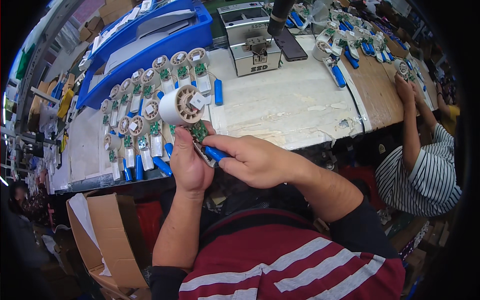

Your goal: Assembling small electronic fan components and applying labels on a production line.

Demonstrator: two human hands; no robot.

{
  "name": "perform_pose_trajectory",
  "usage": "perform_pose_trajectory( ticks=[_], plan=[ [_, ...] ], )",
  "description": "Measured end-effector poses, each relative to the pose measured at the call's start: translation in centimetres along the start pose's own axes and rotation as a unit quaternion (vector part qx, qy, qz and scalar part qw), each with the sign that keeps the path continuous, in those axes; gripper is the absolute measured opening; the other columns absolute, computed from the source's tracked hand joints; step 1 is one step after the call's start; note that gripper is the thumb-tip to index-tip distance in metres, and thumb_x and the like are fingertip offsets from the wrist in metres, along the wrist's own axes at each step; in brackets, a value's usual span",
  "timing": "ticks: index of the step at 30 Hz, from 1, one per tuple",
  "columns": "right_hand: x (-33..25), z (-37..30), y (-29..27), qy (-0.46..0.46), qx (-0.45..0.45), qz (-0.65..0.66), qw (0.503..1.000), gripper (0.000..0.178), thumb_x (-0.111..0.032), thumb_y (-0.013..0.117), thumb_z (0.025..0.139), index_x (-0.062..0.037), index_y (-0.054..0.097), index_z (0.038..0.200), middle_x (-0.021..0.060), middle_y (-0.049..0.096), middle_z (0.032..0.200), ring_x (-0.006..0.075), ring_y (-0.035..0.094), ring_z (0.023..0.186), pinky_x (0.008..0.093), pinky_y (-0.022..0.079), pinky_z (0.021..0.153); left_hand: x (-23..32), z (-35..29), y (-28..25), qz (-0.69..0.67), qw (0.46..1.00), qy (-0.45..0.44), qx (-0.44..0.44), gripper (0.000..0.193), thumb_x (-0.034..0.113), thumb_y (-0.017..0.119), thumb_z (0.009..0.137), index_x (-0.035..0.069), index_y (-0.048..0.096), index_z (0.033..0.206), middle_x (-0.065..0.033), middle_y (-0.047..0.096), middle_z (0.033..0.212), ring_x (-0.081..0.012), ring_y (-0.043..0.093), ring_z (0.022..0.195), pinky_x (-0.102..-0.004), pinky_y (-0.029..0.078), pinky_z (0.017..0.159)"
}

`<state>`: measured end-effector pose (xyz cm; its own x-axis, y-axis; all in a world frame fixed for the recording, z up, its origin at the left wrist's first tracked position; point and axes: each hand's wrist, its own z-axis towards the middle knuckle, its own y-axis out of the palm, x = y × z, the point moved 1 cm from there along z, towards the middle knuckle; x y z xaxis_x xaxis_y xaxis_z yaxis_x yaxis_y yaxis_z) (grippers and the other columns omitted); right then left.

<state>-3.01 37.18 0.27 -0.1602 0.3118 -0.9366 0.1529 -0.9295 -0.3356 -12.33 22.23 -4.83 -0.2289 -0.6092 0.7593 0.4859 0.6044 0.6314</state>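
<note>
A partly assembled handheld fan, with a round white head and an open handle, is gripped from below in my left hand. Its green circuit board shows just under the head. Between the thumb and fingers of my right hand is a blue cylindrical battery, which lies at the open handle. How far it sits inside the handle is hidden by my fingers. Left of the held fan, several similar fans lie in rows on the white worktop, with boards bare and blue batteries hanging beside them.
Behind the rows stands a blue bin with white parts. A silver screw feeder sits at the back, under a hanging black screwdriver, beside a dark phone. More fans lie right, near a co-worker's hands. A cardboard box stands below.
</note>
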Motion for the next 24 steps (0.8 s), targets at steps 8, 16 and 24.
perform_pose_trajectory(
  ticks=[8,16,24],
  plan=[
    [-0.3,-0.3,1.1,0.018,0.102,0.053,0.993,0.034,-0.004,0.062,0.098,0.0007,0.059,0.131,0.016,0.073,0.102,0.0253,0.066,0.077,0.0368,0.051,0.071,-0.2,-0.3,-0.2,-0.086,0.996,-0.034,0.014,0.051,0.048,0.042,0.116,0.008,0.052,0.147,-0.0128,0.068,0.117,-0.0199,0.065,0.097,-0.0337,0.053,0.086],
    [0.5,0.2,2.0,-0.016,0.145,-0.073,0.987,0.028,-0.005,0.067,0.095,0.0002,0.06,0.121,0.016,0.066,0.105,0.0271,0.063,0.085,0.038,0.052,0.078,0.0,-0.6,0.2,-0.105,0.994,-0.041,0.001,0.051,0.049,0.041,0.116,0.009,0.052,0.147,-0.0108,0.067,0.117,-0.0206,0.064,0.096,-0.0373,0.054,0.087],
    [1.3,0.7,4.1,-0.03,0.224,-0.062,0.972,0.028,-0.003,0.07,0.091,-0.0011,0.061,0.117,0.0138,0.061,0.106,0.0275,0.061,0.091,0.037,0.05,0.08,-0.5,-1.2,0.8,-0.101,0.994,-0.042,0.028,0.05,0.046,0.04,0.117,0.007,0.05,0.146,-0.0095,0.064,0.114,-0.019,0.062,0.095,-0.035,0.052,0.088]
  ],
)
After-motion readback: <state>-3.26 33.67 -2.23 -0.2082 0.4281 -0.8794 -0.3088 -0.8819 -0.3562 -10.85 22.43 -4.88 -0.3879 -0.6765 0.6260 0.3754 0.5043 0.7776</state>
